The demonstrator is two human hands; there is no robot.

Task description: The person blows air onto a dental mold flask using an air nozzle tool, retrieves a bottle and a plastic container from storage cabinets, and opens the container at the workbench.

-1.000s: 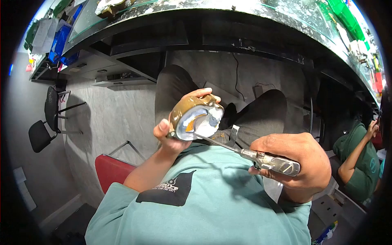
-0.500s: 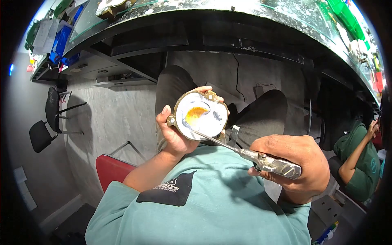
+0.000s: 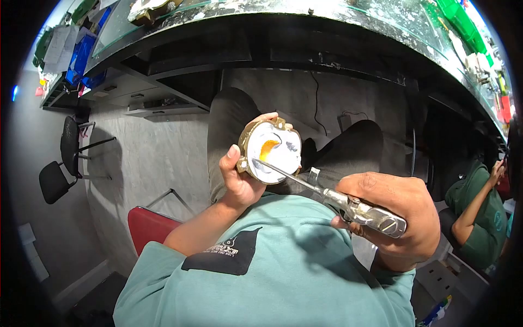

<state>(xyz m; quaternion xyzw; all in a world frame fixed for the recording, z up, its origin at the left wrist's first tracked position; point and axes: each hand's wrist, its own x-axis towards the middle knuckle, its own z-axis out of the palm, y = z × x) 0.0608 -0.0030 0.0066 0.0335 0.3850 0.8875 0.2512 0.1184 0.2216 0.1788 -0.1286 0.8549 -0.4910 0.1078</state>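
Observation:
My left hand (image 3: 238,177) is wrapped round the side of a round brass-coloured flask half (image 3: 244,143) with lugs on its rim. White plaster (image 3: 283,158) fills it, with a curved orange-yellow patch (image 3: 267,148) in the middle and a grey hollow to the right. My right hand (image 3: 400,212) grips a metal hand tool (image 3: 376,215) with a thick body and a long thin shaft. The shaft's tip meets the plaster near the lower left of the orange patch. The fingers under the tool's body are partly hidden.
A black workbench (image 3: 218,27) with a glass top runs across the front. A red seat (image 3: 150,226) is at my left, and black chairs (image 3: 71,144) stand farther off. Another person in a green shirt (image 3: 482,218) sits at the right. A cable (image 3: 317,103) hangs below the bench.
The flask half has turned and shifted slightly right in my left hand, showing more of its left side wall. The tool has shifted slightly right, with its tip still at the plaster.

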